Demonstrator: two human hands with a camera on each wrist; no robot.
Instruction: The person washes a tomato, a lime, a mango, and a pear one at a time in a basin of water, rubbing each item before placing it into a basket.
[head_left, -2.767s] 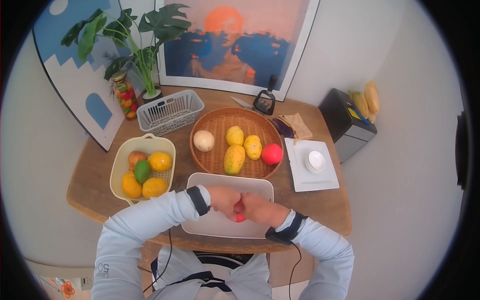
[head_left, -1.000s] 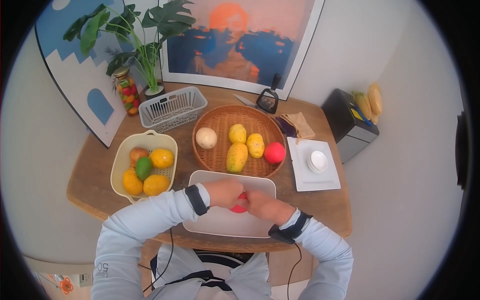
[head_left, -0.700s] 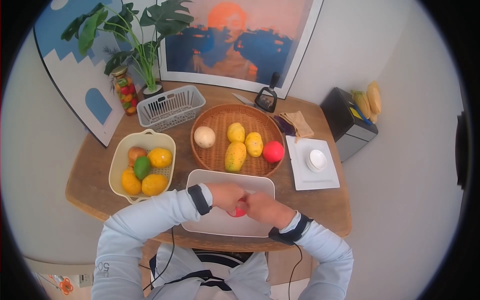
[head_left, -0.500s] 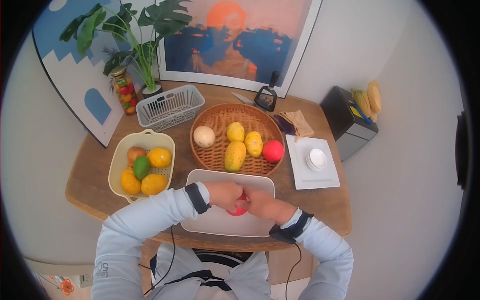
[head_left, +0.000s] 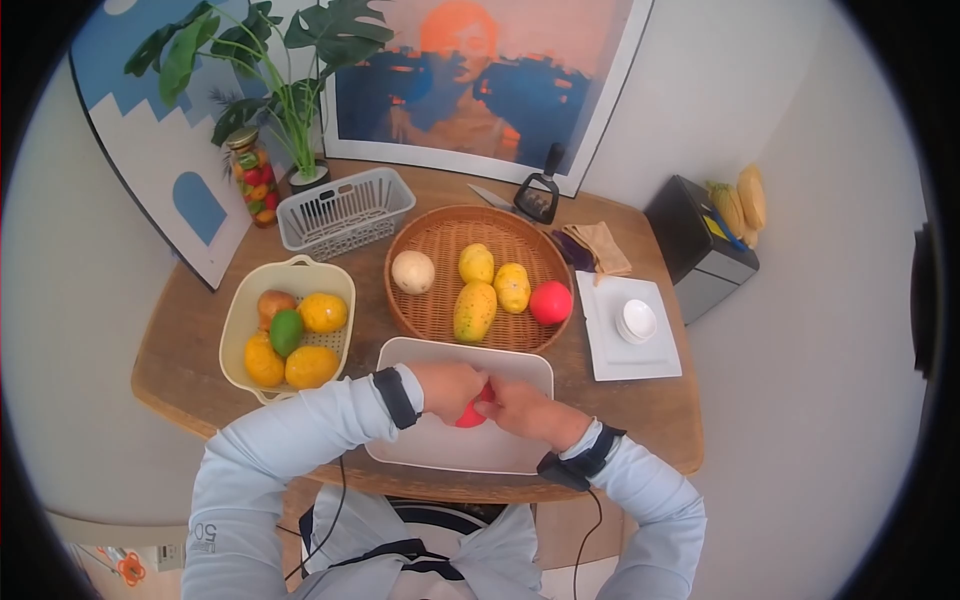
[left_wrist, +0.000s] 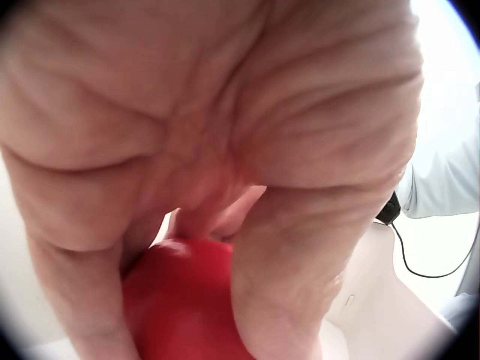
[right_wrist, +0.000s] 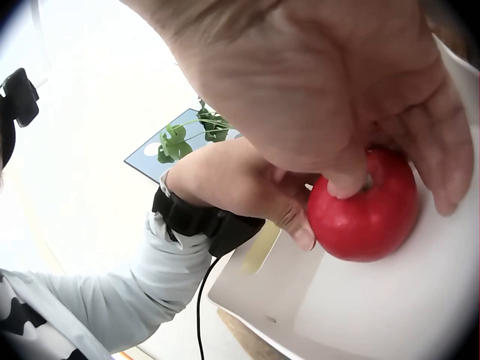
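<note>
Both hands meet over the off-white bin (head_left: 430,452) near the table's front edge, around a red tomato (right_wrist: 364,229). My left hand (head_left: 450,388) grips the tomato from the left; in the left wrist view its thumb and fingers straddle the red skin. From the right, my right hand (head_left: 530,412) holds it too, thumb tip pressed at the stem end and the longer fingers along the far side in the right wrist view. In the head view the hands cover much of the tomato, leaving a red patch showing below them.
Behind the bin, a round wicker tray (head_left: 425,318) bears yellow fruits, a pale round one and a red one. A cream colander (head_left: 232,345) of fruit stands left, a grey basket (head_left: 300,238) behind it. White plate (head_left: 610,362) at right; knife (head_left: 490,197) and grater (head_left: 538,203) at back.
Both hands stay over the bin, still holding the tomato. Fingers shift slightly on it, and the red patch showing between them changes shape and moves a little left.
</note>
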